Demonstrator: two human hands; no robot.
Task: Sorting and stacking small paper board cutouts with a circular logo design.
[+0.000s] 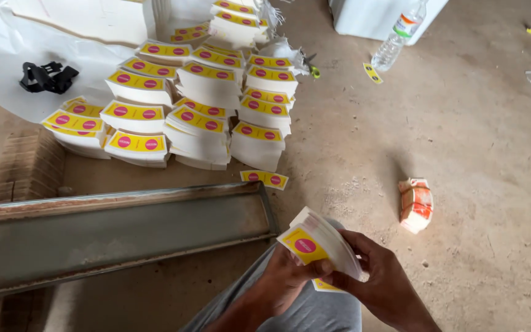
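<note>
Both my hands hold one thick stack of white paper labels (322, 241) with yellow faces and a pink dot, low in the head view. My left hand (284, 280) grips the stack from below, thumb on the top label. From the right, my right hand (381, 280) clasps the stack's fanned edge. A single label (326, 286) pokes out beneath the stack. My grey-trousered knee lies under the hands.
Several piles of the same labels (198, 101) stand on the floor ahead. One loose label (264, 179) lies near a long metal channel (118, 230). A small wrapped bundle (416, 205), a plastic bottle (399, 34) and a black clip (47, 77) are around.
</note>
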